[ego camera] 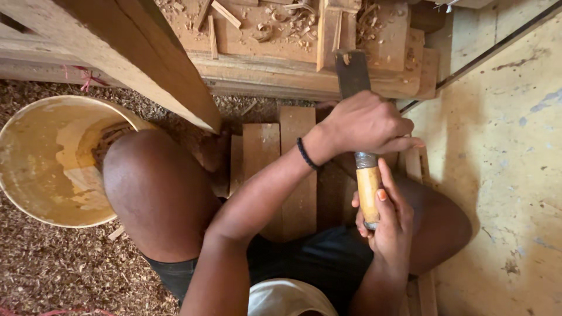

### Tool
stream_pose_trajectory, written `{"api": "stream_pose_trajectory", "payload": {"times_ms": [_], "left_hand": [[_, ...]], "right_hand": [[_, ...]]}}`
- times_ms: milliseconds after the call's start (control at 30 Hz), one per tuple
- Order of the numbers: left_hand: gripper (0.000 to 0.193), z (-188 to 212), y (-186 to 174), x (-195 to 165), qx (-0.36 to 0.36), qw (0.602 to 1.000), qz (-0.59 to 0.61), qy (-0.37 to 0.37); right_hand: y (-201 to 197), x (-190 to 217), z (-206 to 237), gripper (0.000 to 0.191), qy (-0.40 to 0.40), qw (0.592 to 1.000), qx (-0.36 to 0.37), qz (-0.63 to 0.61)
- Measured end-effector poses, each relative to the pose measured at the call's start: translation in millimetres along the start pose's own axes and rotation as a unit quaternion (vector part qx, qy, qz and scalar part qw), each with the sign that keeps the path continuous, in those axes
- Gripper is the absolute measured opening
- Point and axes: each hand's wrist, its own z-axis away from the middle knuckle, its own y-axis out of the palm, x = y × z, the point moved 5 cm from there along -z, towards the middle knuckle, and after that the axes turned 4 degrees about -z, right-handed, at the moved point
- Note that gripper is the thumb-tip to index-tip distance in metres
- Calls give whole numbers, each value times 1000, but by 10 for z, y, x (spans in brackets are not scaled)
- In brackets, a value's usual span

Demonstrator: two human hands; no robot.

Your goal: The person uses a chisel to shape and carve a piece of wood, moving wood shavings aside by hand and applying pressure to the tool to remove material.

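Two hands grip one chisel [361, 134]. Nearest the body, the right hand [386, 219] wraps closed around the chisel's yellow wooden handle [368, 190], fingers curled over its lower end. Just above it, the left hand [366, 124] closes around the metal collar and the base of the dark flat blade [352, 73], which runs up beyond the knuckles onto a wooden beam [281, 73] strewn with shavings. Beneath both hands lie short wooden planks [295, 169]. Well off to the left hand's left stands a pale bucket [23, 169] on sawdust.
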Motion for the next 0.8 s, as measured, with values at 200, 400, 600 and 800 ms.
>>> {"api": "stream_pose_trajectory", "payload": {"times_ms": [200,400,600,800], "left_hand": [[51,24,-69,39,-33,999,5,-4],[59,58,-17,94,-3,998,-5,-58],[59,30,-103,125,-15,998,25,-60],[52,51,-125,224,-20,996,34,-82]], "right_hand": [[14,35,-50,60,8,999,9,43],[56,41,-35,60,39,997,20,68],[157,40,-21,59,41,998,17,50],[293,-4,-53,59,10,998,21,51]]}}
